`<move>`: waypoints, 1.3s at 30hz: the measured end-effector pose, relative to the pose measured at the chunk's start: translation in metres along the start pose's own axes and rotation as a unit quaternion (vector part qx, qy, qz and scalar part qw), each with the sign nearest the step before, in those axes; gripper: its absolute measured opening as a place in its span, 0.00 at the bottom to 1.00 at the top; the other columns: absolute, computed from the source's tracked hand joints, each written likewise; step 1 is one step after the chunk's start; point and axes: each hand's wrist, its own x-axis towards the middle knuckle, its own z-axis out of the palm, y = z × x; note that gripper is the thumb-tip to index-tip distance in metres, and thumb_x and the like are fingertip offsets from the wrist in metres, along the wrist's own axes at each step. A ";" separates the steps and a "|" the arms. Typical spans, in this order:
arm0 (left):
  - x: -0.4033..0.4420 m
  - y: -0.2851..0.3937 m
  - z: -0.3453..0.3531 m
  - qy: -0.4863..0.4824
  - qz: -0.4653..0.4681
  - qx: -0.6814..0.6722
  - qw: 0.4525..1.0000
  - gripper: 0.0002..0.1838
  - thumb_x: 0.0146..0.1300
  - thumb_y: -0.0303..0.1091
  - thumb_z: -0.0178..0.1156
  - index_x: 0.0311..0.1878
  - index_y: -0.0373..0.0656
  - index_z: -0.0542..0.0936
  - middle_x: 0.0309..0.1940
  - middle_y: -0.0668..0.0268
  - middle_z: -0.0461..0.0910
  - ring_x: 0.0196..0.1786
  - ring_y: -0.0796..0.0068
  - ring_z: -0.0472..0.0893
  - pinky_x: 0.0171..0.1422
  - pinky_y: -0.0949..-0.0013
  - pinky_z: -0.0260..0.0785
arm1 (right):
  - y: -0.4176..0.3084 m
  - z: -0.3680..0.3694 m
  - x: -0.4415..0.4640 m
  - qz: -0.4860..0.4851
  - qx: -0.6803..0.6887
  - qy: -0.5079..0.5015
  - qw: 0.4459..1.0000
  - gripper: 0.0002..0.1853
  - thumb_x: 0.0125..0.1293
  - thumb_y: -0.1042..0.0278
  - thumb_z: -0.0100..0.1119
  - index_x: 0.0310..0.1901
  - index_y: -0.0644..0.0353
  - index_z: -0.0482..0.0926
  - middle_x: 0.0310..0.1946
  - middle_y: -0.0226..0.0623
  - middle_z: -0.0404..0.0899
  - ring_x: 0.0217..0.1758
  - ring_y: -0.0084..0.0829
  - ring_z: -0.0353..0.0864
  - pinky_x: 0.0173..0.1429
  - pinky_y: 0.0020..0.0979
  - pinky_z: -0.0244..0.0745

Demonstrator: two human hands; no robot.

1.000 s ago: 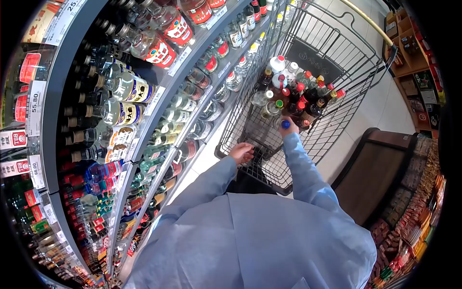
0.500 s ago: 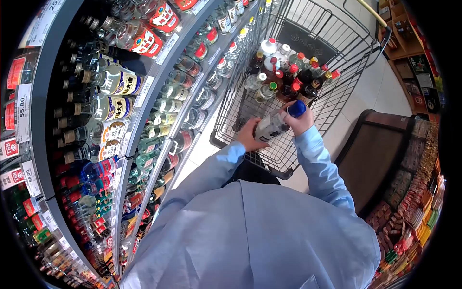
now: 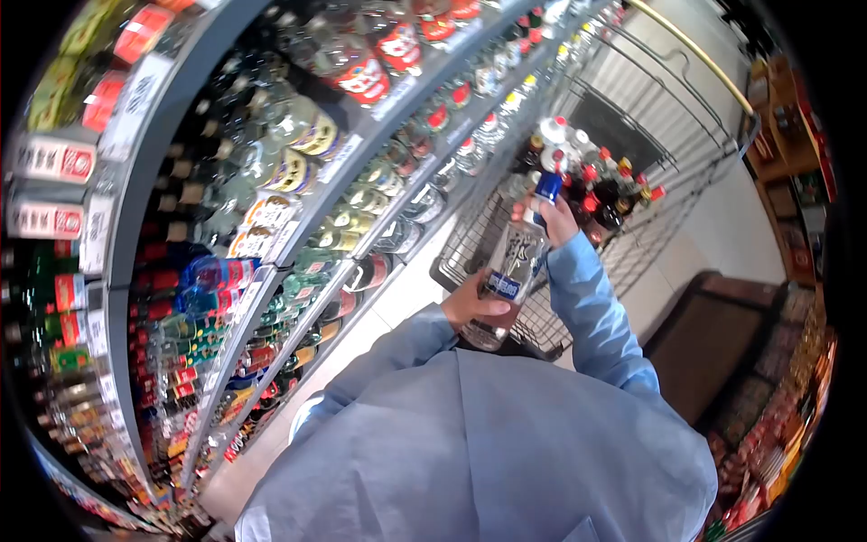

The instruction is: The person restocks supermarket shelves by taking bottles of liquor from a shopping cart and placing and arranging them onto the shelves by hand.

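Observation:
A large clear glass bottle (image 3: pixel 521 256) with a blue cap and a blue-and-white label is held in both hands, tilted with its cap away from me. My left hand (image 3: pixel 471 304) is closed around its lower body. My right hand (image 3: pixel 558 223) grips the neck just below the cap. Under and beyond the bottle is a wire shopping cart (image 3: pixel 437 268). Several bottles (image 3: pixel 603 194) with red, white and dark caps stand together in the cart's far part; the held bottle and my right hand hide some of them.
Curved shelves (image 3: pixel 316 212) full of bottles and price tags run along the left, close to the cart. The cart's yellow handle (image 3: pixel 691 47) is at upper right. A dark-framed brown panel (image 3: pixel 713 339) and packaged goods (image 3: pixel 781 379) stand on the right.
The bottle has swung more upright in view and come closer to my body, its label now facing me. My left hand has moved lower. The whole view has shifted, with some blur.

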 end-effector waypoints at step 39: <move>-0.410 -0.090 -0.094 0.277 0.404 -0.531 0.692 0.24 0.60 0.51 0.42 0.47 0.40 0.73 0.40 0.55 0.79 0.37 0.55 0.80 0.35 0.48 0.75 | 0.206 0.394 -0.180 -0.101 -0.039 -0.302 0.947 0.06 0.59 0.75 0.49 0.39 0.59 0.67 0.28 0.35 0.70 0.30 0.29 0.74 0.38 0.33 0.75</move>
